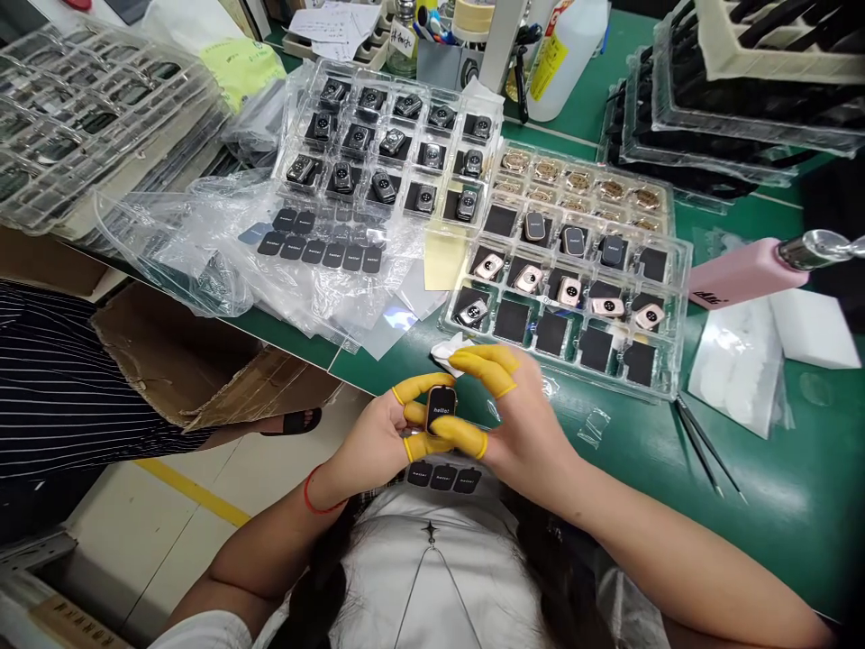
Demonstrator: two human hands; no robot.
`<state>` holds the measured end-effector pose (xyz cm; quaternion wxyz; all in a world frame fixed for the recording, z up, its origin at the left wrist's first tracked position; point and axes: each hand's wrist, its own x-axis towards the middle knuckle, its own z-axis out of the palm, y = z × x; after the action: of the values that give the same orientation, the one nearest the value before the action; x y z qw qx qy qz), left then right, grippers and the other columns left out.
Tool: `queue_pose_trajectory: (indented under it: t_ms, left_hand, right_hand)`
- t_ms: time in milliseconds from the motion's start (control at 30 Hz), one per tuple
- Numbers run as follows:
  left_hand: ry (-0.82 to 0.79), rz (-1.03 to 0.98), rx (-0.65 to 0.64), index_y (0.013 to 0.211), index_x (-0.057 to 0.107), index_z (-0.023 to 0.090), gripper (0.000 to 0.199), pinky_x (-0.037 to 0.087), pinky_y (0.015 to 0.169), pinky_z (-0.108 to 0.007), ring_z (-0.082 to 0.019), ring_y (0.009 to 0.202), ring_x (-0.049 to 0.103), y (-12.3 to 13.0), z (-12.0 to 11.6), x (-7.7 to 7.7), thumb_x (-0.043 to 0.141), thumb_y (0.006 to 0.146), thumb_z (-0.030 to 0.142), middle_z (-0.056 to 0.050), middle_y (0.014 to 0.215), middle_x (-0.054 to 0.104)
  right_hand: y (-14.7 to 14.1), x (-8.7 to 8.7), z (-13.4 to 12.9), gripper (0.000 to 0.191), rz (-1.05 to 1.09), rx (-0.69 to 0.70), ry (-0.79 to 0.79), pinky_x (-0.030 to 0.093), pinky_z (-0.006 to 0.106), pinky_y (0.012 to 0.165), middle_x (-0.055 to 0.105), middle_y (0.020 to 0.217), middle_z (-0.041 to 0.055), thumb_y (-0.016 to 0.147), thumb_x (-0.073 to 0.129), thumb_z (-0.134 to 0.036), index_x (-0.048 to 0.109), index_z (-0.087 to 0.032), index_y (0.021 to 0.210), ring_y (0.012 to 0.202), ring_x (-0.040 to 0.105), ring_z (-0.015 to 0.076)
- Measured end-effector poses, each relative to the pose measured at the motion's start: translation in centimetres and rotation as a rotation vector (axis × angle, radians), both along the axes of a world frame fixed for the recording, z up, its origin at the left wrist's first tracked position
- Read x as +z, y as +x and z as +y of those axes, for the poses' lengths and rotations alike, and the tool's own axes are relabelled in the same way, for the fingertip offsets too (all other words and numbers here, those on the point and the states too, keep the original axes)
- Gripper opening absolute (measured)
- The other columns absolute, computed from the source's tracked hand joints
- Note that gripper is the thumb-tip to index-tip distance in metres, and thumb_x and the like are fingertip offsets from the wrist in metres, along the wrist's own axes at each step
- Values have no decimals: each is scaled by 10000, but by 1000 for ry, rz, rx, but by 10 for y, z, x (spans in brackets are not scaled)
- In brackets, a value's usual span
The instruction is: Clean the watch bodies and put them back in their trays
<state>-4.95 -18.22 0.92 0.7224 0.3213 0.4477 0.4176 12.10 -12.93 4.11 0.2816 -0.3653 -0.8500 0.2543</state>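
We hold small black watch (441,408) clamped between left grip (368,442) and right grip (523,433), just off bench (763,505) edge. Risk: yellow finger cots (483,361) slipping on glossy face, watch dropping to floor (155,541).

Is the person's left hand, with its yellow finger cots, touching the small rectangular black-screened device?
Touching: the head view shows the left hand pinching the device between yellow-cotted fingertips.

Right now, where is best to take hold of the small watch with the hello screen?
Hold the watch by its two long edges, coming from the side with the right hand: its screen faces up, so edges keep fingers off it.
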Motion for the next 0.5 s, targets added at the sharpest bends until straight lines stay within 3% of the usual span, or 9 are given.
queue_pose_trajectory:
  t_ms: [67, 200, 367, 500]
  left_hand:
    - [21, 38, -27, 1175, 600, 161, 568, 497, 645, -206, -127, 671, 640, 0, 0, 0, 825, 654, 182, 11, 717, 684]
    - [21, 43, -130, 1167, 612, 175, 504, 515, 713, -245, -150, 735, 666, 1, 0, 1, 793, 697, 209, -9, 782, 704]
    - [-75, 31, -169, 1274, 534, 184, 629, 516, 762, -287, -165, 763, 678, 3, 4, 4, 794, 706, 256, -28, 785, 727]
    - [-71, 29, -142, 1291, 515, 190, 654, 496, 736, -254, -129, 719, 649, 3, 9, 3, 798, 703, 244, -4, 763, 714]
  right_hand:
    - [-3, -1, -1, 465, -16, 70, -175, 413, 448, 875, 597, 1104, 108, 785, 721, -412, 539, -195, 1154, 996, 521, 260]
    - [-8, -5, 9, 199, 46, 96, -456, 436, 384, 826, 628, 926, 49, 831, 669, -395, 627, -203, 857, 896, 546, 211]
    - [0, -12, 27, 280, 156, -48, -633, 445, 353, 792, 666, 825, 39, 922, 485, -320, 652, -190, 739, 833, 589, 189]
    - [8, -11, 24, 306, 166, -43, -656, 458, 372, 820, 681, 889, 50, 934, 437, -369, 679, -193, 870, 877, 609, 205]
